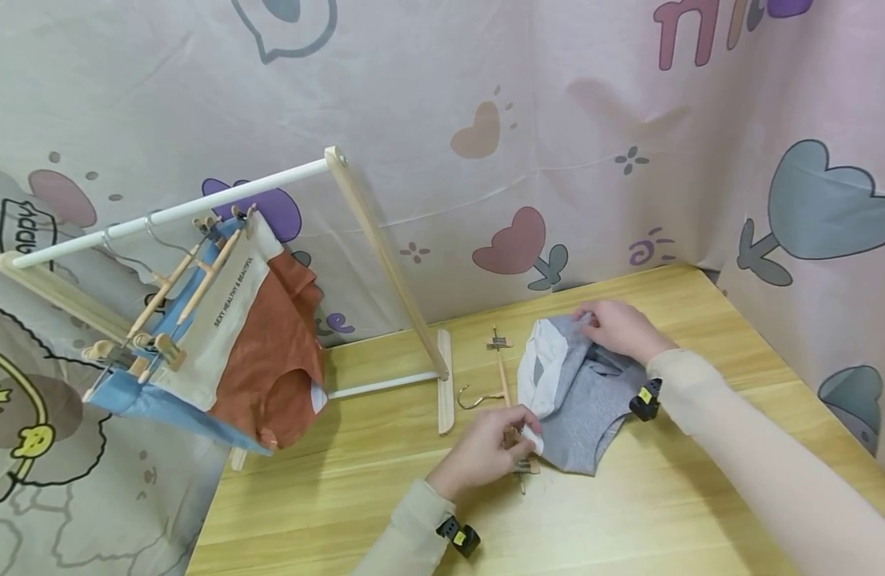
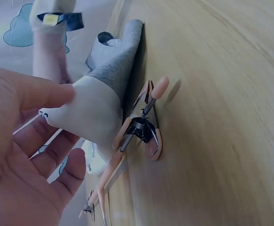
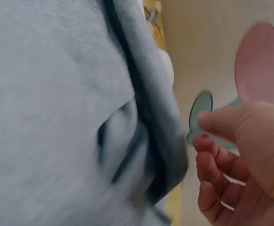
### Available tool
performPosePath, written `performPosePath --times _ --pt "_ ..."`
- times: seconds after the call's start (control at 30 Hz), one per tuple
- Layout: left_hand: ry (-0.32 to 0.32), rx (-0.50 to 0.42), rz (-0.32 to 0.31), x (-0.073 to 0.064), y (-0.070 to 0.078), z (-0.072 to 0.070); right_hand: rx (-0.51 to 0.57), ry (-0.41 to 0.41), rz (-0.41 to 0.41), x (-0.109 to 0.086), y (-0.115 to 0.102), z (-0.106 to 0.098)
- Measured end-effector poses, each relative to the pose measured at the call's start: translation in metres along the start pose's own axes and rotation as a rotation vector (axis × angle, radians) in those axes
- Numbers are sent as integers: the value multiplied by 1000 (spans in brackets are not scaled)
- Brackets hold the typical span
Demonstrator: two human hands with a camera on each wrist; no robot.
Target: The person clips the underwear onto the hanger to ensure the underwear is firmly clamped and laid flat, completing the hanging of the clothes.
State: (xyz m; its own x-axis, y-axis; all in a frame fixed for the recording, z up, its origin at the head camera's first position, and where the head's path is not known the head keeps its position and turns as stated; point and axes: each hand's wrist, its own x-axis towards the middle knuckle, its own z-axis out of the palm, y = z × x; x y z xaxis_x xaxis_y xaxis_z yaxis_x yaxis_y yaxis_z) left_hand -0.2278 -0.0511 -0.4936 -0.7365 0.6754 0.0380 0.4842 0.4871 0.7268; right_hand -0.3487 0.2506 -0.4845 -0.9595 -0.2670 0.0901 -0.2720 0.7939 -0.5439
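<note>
A small grey-and-white shirt (image 1: 582,424) lies crumpled on the table, its white part (image 2: 92,110) lifted at one edge. My left hand (image 1: 486,450) pinches that white edge between thumb and forefinger. By the grey fabric's far corner, my right hand (image 1: 618,330) has loosely bent fingers; in the right wrist view they stand apart from the cloth (image 3: 57,117) with nothing between them. A wooden clip hanger (image 1: 503,374) lies beside the shirt, partly hidden by my left hand. One of its clips (image 2: 144,129) shows close to the white fabric.
To the left stands a rack with a white rail (image 1: 270,178) and wooden legs. From it hang a rust-and-cream garment (image 1: 270,360) and a blue garment (image 1: 190,416) on clip hangers. A printed curtain (image 1: 428,88) stands behind the wooden table (image 1: 327,512).
</note>
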Motion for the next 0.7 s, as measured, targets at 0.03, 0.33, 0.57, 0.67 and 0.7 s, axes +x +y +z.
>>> performPosePath --times 0.03,0.33,0.57,0.67,0.7 --pt "-4 23 6 0 0 1 -27 -19 -30 4 -6 1" --pt "-1 180 53 -1 0 1 -266 -162 -244 29 -38 25" --pt "27 111 -139 -7 -9 0 -251 -82 -237 35 -27 27" --pt "56 104 -184 -7 -10 -1 -160 -66 -172 40 -30 11" --pt "63 98 -190 -6 -9 -1 -133 -54 -151 44 -32 5"
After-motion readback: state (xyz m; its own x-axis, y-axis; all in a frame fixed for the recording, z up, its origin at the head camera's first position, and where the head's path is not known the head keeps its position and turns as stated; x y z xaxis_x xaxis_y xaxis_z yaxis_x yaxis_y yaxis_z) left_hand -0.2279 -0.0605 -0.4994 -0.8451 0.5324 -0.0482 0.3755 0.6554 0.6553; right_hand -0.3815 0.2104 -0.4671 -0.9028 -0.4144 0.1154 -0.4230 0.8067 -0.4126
